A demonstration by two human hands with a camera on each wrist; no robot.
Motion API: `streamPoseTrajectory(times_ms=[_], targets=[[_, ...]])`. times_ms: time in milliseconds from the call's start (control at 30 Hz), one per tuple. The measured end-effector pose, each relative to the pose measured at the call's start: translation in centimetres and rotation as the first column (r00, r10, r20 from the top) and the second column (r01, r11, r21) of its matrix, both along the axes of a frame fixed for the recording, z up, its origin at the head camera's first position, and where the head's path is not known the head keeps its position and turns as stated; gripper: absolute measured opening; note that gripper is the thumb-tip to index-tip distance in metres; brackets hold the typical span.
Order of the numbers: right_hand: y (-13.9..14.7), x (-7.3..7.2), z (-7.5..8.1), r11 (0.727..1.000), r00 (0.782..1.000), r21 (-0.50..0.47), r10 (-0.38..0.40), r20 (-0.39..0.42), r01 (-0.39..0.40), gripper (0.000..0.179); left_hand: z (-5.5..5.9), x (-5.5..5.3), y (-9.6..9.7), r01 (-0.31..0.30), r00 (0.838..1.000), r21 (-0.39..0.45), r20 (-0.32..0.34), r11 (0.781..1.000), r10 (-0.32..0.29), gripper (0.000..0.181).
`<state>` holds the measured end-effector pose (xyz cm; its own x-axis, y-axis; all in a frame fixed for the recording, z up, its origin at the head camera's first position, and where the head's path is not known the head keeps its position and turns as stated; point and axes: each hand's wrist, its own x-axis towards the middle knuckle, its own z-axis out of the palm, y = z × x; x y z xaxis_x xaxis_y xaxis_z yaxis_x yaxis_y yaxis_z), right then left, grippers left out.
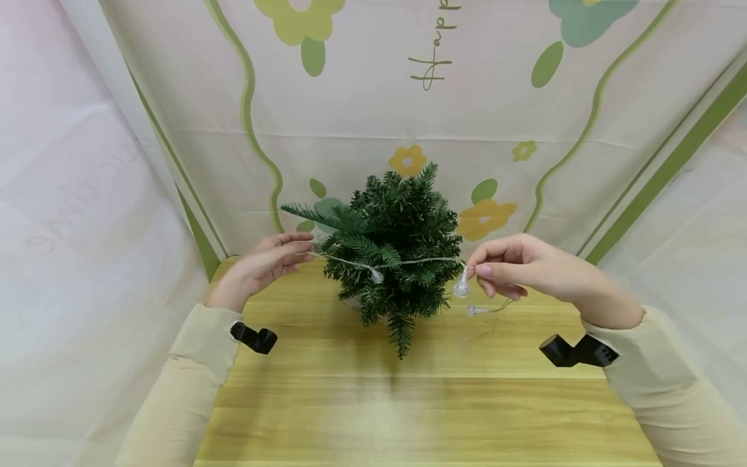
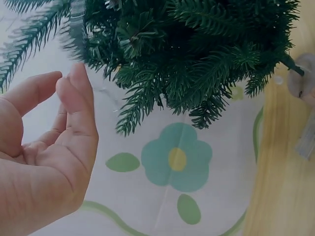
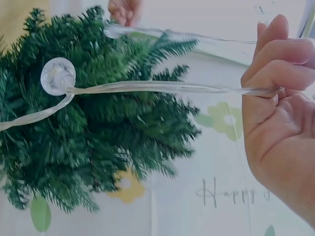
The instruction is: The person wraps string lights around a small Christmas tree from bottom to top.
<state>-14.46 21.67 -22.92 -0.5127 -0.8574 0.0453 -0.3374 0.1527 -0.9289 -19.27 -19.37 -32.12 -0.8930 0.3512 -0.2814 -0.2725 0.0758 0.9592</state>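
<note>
A small green artificial Christmas tree [image 1: 403, 240] stands on the wooden table between my hands. A clear string of lights [image 1: 417, 261] runs across its near side, with a round faceted bulb [image 1: 377, 276] hanging partway along. At the tree's left side, my left hand [image 1: 265, 266] holds the string near its fingertips, thumb close to the fingers; the exact contact is hard to see. My right hand [image 1: 516, 269] pinches the string at the right, with one bulb [image 1: 461, 288] dangling just below the fingertips. In the right wrist view, the wire [image 3: 162, 87] runs into the curled fingers.
The table [image 1: 373, 402] has a light wood grain. Behind the tree hangs a printed cloth [image 1: 362, 104] with flowers and lettering; pale cloth sides stand left and right. A loose end of the string with another bulb [image 1: 473, 311] trails under my right hand.
</note>
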Motion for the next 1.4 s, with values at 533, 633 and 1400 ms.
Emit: streamPoseTrajectory(times_ms=[533, 633, 1400], targets=[[2.5, -0.8, -0.2, 0.991, 1.0, -0.133, -0.012, -0.009, 0.011, 0.036, 3.0, 3.5, 5.1, 0.114, 0.981, -0.1, -0.144, 0.988, -0.128, 0.04], [2.6, -0.9, -0.2, 0.988, 1.0, -0.153, 0.003, -0.01, -0.005, 0.037, 3.3, 4.0, 6.3, 0.117, 0.97, -0.158, -0.194, 0.98, -0.147, 0.037], [3.1, -2.0, -0.8, 0.965, 0.999, -0.258, 0.043, 0.013, -0.038, 0.045, 2.1, 4.0, 10.0, -0.058, 0.806, -0.468, -0.542, 0.882, -0.235, 0.023]])
